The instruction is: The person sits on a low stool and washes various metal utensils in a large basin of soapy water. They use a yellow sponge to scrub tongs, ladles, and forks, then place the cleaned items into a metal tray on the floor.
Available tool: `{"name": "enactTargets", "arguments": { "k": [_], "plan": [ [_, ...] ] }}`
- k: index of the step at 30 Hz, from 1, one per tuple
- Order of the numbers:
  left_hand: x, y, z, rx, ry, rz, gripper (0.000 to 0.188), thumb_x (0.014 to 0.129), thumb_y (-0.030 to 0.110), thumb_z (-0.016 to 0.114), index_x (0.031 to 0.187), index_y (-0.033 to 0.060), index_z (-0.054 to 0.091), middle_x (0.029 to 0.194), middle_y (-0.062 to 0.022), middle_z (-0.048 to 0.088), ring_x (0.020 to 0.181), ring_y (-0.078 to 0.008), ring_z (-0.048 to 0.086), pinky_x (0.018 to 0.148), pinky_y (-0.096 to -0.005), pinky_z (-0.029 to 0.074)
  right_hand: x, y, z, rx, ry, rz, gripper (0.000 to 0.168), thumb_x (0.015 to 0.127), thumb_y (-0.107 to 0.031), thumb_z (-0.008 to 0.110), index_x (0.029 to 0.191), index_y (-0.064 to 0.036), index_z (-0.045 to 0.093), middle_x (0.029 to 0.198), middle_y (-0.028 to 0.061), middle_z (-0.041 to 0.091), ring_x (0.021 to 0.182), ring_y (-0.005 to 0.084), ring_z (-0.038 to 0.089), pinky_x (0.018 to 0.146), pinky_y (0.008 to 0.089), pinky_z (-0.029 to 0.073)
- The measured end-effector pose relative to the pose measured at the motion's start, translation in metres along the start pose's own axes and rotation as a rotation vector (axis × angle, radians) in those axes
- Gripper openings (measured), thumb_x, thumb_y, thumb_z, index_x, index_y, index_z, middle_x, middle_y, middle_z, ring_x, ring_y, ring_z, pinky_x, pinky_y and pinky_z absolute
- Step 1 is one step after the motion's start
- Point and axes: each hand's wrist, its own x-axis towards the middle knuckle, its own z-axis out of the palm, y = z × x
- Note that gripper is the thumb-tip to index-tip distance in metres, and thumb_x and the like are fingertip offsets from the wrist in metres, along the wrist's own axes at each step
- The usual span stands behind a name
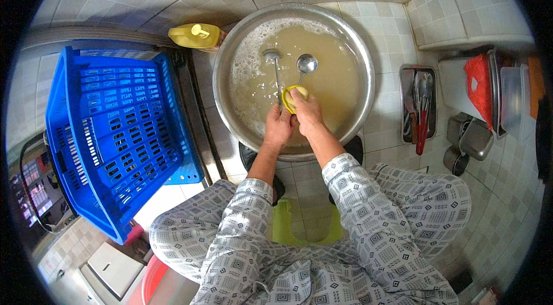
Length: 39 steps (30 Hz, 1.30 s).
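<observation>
A large round metal basin point(368, 84) on the tiled floor holds cloudy, foamy water. My left hand point(278, 125) grips the handle end of a metal ladle point(272, 55), whose head lies over the water. In my right hand point(307, 112) is a yellow sponge or scrubbing pad point(288, 97), close to my left fingers. A second metal ladle point(307, 63) rests with its bowl at the water, its handle running toward the sponge; whether a hand touches it is hidden.
Left stands a blue plastic crate point(129, 127); a yellow jug point(196, 37) is beside the basin. Right are a metal tray point(404, 72) of utensils with red handles, metal containers point(476, 140) and a red plastic bag point(477, 89). A green stool point(283, 223) is beneath me.
</observation>
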Motion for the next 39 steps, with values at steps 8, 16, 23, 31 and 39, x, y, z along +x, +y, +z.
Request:
{"name": "enactTargets", "arguments": {
  "k": [8,16,23,31,39],
  "plan": [
    [-0.017,0.000,0.012,0.013,0.026,-0.078,0.015,0.100,0.024,0.056,0.097,0.0090,0.053,0.074,-0.0002,0.053,0.059,-0.0094,0.050,0.050,-0.0232,0.039,0.025,-0.034,-0.022,0.103,0.093,0.125,0.058,0.091,-0.040,0.067,0.126,0.003,0.053,0.115,0.0146,0.062,0.099,0.0229,0.062,0.083,0.0371,0.051],
    [-0.008,0.000,-0.004,0.045,0.017,0.032,0.017,0.103,0.025,0.051,0.094,0.0108,0.050,0.064,0.0036,0.048,0.047,-0.0061,0.042,0.039,-0.0227,0.032,0.018,-0.015,-0.022,-0.029,-0.104,0.030,0.046,0.091,-0.040,0.068,0.111,0.002,0.064,0.101,0.0108,0.068,0.089,0.0191,0.064,0.078,0.0331,0.050],
    [-0.029,0.013,-0.009,0.080,-0.019,-0.069,0.015,0.103,0.025,0.051,0.095,0.0130,0.049,0.062,0.0028,0.046,0.044,-0.0071,0.039,0.038,-0.0236,0.030,0.061,-0.057,-0.029,-0.711,0.148,-0.540,0.053,0.092,-0.043,0.060,0.106,0.008,0.062,0.100,0.0314,0.066,0.095,0.0477,0.063,0.084,0.0502,0.049],
    [-0.020,0.003,0.005,-0.048,-0.085,-0.125,0.015,0.103,0.027,0.051,0.096,0.0142,0.049,0.062,0.0019,0.047,0.043,-0.0077,0.038,0.037,-0.0240,0.028,0.066,-0.015,-0.040,-0.164,0.175,-0.299,0.037,0.092,-0.014,0.059,0.124,0.004,0.057,0.107,0.0196,0.064,0.098,0.0304,0.063,0.085,0.0395,0.051],
    [-0.031,0.011,0.005,-0.001,-0.102,-0.198,0.015,0.103,0.027,0.051,0.096,0.0143,0.048,0.062,0.0007,0.047,0.041,-0.0091,0.036,0.035,-0.0253,0.027,0.057,-0.048,-0.034,-0.045,0.093,-0.163,0.044,0.089,-0.039,0.071,0.107,0.001,0.066,0.097,0.0132,0.069,0.085,0.0197,0.065,0.072,0.0371,0.053]
  ]
}}
